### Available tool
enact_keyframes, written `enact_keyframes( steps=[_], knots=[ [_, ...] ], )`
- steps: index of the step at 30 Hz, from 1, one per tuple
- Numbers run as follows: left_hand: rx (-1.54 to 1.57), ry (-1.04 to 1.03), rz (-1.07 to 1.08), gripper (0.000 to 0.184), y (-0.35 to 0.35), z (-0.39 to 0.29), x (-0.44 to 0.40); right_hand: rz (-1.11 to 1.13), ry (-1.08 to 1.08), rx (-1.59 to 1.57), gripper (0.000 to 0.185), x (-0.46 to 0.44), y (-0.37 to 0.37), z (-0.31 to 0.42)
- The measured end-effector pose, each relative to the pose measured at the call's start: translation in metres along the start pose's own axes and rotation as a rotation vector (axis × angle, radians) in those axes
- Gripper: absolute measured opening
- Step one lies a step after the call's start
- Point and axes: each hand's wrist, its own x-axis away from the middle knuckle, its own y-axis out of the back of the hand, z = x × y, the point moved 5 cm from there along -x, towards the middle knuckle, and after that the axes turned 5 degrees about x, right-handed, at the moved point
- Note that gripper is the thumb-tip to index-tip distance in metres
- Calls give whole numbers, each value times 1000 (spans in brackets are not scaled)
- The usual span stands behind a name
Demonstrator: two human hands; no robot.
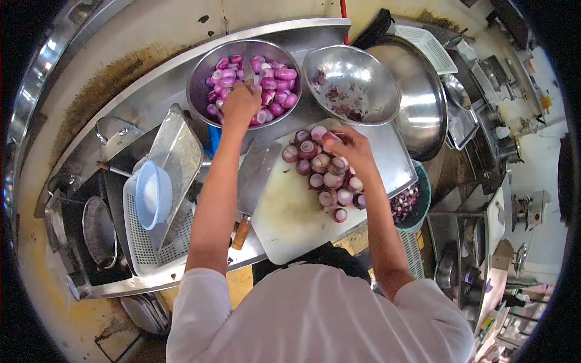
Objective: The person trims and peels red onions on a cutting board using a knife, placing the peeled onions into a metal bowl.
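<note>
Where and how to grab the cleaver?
I'd grip the wooden handle, fingers wrapped round it, coming from the person's side. It points back toward them, beyond the cutting board's left edge; the cleaver's broad blade lies flat, pointing away, so it offers less to wrap. Left forearm runs close beside the handle; approach from the near end.

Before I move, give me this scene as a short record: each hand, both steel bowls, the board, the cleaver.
Left hand: holding a small knife over the left bowl
Right hand: fingers on an onion at the pile
Left bowl: peeled purple onions
Right bowl: dark scraps
Board: piled onions with cut ends
Cleaver: along board's left side, handle toward the person
</note>
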Motion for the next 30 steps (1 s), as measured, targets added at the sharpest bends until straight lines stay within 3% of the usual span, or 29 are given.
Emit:
enact_keyframes(
  steps=[1, 2, 4, 5, 7, 8, 9, 11, 13, 16, 19, 23, 25, 30],
  knots=[
    [17, 95, -3, 42, -10, 12, -10, -1, 11, -2, 43, 4, 6, 4],
    [17, 87, -10, 42, -1, 14, -16, 19, -81, -271, 44, 11, 10, 4],
    [275, 124, 376, 41, 2, 5, -20, 125, -192, -623, 48, 24, 16, -2],
    [300, 206, 242, 36, 26, -15, -10, 118, -182, -630, 48, 31, 18, -5],
    [309, 335, 246, 38, 38, -1, -3, 108, -198, -861, 47, 45, 20, -12],
    [289, 209, 102, 37, 48, -4, 12, 148, -218, -900, 46, 50, 23, -14],
    [265, 84, -40, 37, 71, -15, 42, 148, -215, -909, 46, 55, 24, -15],
    [399, 114, 40, 38, 104, -50, 106, 230, -112, -829, 45, 59, 25, -7],
    [650, 25, 22, 39, 103, -37, 163, 245, -164, -872, 47, 60, 29, -14],
    [773, 95, 145, 43, 104, -68, 224, 308, -167, -788, 59, 59, 22, -7],
    [830, 293, 315, 34, 102, -91, 259, 380, -130, -809, 61, 51, 12, -8],
    [710, 344, 389, 26, 102, -113, 293, 439, -157, -807, 58, 50, 7, 2],
    [434, 331, 609, 28, 107, -132, 309, 446, -152, -796, 57, 47, 8, -6],
    [243, 193, 501, 24, 109, -141, 337, 440, -162, -716, 54, 52, 11, 6]
  ],
)
